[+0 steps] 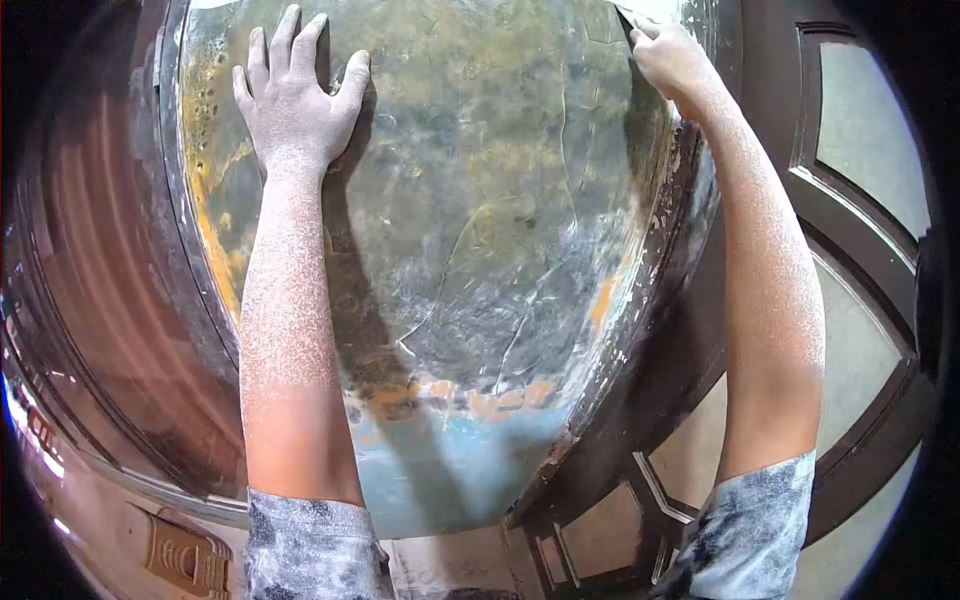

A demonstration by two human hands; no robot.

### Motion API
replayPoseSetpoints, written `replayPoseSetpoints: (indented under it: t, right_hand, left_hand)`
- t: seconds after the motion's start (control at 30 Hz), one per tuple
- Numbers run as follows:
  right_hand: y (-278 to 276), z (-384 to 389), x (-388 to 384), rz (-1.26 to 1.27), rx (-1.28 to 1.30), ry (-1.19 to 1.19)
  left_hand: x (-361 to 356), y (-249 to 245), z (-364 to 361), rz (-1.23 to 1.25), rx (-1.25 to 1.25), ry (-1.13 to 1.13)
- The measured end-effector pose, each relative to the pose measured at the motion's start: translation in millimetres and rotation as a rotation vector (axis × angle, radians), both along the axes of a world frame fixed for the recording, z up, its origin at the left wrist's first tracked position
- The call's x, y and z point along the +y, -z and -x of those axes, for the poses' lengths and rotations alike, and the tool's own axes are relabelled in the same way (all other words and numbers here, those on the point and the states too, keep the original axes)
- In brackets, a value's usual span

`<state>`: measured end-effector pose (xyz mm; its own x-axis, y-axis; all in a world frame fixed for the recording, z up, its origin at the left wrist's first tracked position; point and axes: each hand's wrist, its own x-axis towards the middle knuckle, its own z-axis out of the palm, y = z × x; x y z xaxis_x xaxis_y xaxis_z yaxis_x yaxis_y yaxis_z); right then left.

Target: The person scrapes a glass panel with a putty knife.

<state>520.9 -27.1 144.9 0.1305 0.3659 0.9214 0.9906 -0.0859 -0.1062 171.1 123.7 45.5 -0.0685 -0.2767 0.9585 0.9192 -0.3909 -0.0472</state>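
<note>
My left hand (300,100) lies with spread fingers against a mottled grey-green wall panel (480,200), dusted white up the forearm. At the panel's top right corner, my right hand (675,65) is closed around a thin dark-edged tool that looks like a scraper (626,16). Most of the tool is hidden by the fingers or cut off by the top edge of the view. Beside it, white material shows along the top of the panel. The panel's surface carries cracks, ridges and patches of orange and yellow.
Dark wooden framing with pale panes (870,130) stands on the right. To the left is a glossy reddish-brown surface (95,220). A pale blue painted band (420,470) runs below the rough panel. A brown ornamented object (185,560) shows at lower left.
</note>
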Motion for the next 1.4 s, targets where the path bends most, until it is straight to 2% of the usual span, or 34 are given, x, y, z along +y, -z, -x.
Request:
replayPoseSetpoints:
  t: [0.13, 0.2, 0.33, 0.37, 0.4, 0.5, 0.57, 0.6, 0.7, 0.77, 0.9, 1.0, 1.03, 1.07, 1.17, 1.33, 1.4]
  right_hand:
    - [1.6, -8.0, -2.1, 0.156, 0.056, -0.089]
    - [7.6, -12.4, -2.9, -0.019, 0.082, 0.008]
    - [9.1, -20.0, -1.9, -0.052, 0.037, -0.040]
    - [7.0, -20.2, -5.1, 0.055, 0.026, -0.005]
    - [8.3, -19.6, -6.3, 0.038, 0.009, 0.037]
    - [4.9, -20.0, -8.9, 0.009, 0.047, -0.047]
    - [0.1, -23.1, -9.6, 0.038, 0.156, -0.042]
    - [2.9, -26.9, -3.6, -0.036, 0.066, -0.002]
    - [3.8, -32.2, -5.3, -0.035, 0.058, -0.062]
    - [1.1, -32.9, -10.3, -0.020, -0.022, 0.013]
    - [8.6, -30.3, -7.4, -0.011, 0.133, -0.036]
    - [12.2, -37.7, -4.7, -0.004, 0.037, -0.074]
    - [10.1, -43.2, 2.8, -0.098, 0.024, -0.055]
    - [4.4, -29.0, -10.1, -0.018, 0.116, -0.041]
    - [1.3, -34.6, -3.7, 0.041, 0.149, -0.036]
    - [11.4, -33.9, -4.3, -0.075, 0.127, -0.130]
    - [4.5, -32.1, -6.3, -0.046, 0.109, -0.086]
  left_hand:
    - [1.7, -0.1, 0.8, -0.009, 0.005, -0.001]
    - [0.4, 0.2, -1.0, -0.012, 0.000, 0.015]
    - [0.8, 0.1, -0.1, -0.009, 0.009, 0.015]
    - [0.4, 0.5, -0.7, 0.000, 0.001, 0.011]
    - [0.1, 0.5, -0.9, 0.006, -0.011, 0.007]
    - [0.5, 0.9, -1.1, 0.031, -0.023, -0.013]
    - [-1.2, -0.5, -1.4, 0.035, -0.021, -0.011]
    - [-2.2, 0.4, -1.4, 0.042, -0.021, -0.006]
    - [-1.8, 0.0, -0.7, 0.041, -0.018, -0.003]
    - [-2.2, 1.0, -0.6, 0.039, -0.019, -0.011]
    - [-5.0, 1.9, -2.5, 0.056, -0.019, 0.000]
    - [-5.9, 2.6, -2.8, 0.061, -0.027, 0.008]
    - [-6.3, 1.2, -2.7, 0.061, -0.027, 0.006]
    - [-6.9, -0.3, -2.6, 0.056, -0.029, -0.001]
    - [-6.6, 1.9, -2.9, 0.052, -0.029, 0.010]
    - [-6.8, 1.5, -4.3, 0.040, -0.030, 0.017]
    - [-5.2, 1.2, -3.5, 0.040, -0.030, 0.021]
